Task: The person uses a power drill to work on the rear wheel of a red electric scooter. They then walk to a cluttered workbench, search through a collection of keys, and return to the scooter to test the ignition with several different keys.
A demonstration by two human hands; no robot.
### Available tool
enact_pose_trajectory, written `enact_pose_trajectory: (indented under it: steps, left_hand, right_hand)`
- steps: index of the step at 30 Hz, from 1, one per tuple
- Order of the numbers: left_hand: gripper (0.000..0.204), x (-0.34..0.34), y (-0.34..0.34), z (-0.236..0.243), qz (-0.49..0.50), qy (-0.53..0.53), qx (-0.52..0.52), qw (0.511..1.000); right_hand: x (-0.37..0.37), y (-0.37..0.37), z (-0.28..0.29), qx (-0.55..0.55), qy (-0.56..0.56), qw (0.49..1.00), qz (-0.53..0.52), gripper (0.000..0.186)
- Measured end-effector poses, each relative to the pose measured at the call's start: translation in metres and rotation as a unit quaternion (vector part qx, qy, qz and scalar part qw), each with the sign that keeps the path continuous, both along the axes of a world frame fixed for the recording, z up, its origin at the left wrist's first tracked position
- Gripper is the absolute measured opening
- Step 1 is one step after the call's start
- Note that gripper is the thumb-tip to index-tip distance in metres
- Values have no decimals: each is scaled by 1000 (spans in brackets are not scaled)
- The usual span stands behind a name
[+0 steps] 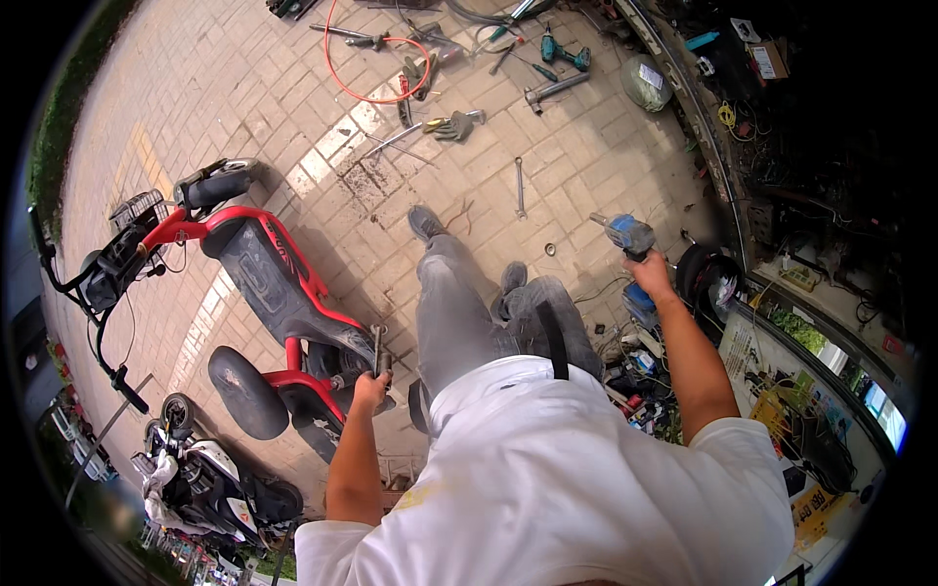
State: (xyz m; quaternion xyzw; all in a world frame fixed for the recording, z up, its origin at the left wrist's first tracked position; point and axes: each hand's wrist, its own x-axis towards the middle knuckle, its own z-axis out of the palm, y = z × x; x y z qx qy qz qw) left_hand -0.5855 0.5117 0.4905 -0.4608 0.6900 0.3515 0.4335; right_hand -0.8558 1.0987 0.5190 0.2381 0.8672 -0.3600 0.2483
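Observation:
My left hand (pixel 371 389) grips a metal wrench (pixel 379 344) beside the rear frame of a red and black three-wheeled scooter (pixel 264 273), which lies to my left with its handlebar toward the far left. My right hand (pixel 651 272) holds a blue cordless power tool (pixel 627 234) out to the right, over the paving. Just below that tool, another blue tool (pixel 637 304) rests among tangled cables and small parts (pixel 645 381).
On the paving ahead are a combination wrench (pixel 520 188), a teal drill (pixel 564 56), gloves (pixel 455 127), an orange hose (pixel 363 96) and bars. A second scooter (pixel 223 488) stands at lower left. A cluttered workshop edge (pixel 703 117) runs along the right, near a black tire (pixel 700 273).

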Motion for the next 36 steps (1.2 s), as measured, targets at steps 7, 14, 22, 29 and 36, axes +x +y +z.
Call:
enact_pose_trajectory:
  steps: [7, 14, 22, 29, 36]
  left_hand:
    - [49, -281, -3, -139, -94, 127, 40, 987]
    - [41, -475, 76, -339, -18, 174, 59, 983]
    - [40, -614, 122, -538, 4, 253, 49, 966]
    - [51, -635, 112, -602, 88, 365, -51, 926]
    - [42, -576, 72, -597, -52, 316, -192, 928]
  right_hand:
    - [-87, -55, -119, -30, -88, 984, -150, 21]
    - [-229, -143, -336, -101, -116, 970, -189, 19]
    - [-340, -187, -582, -556, -89, 809, -170, 52]
    - [-55, -1, -652, 84, -124, 930, -334, 40]
    - [103, 0, -653, 22, -258, 727, -636, 78]
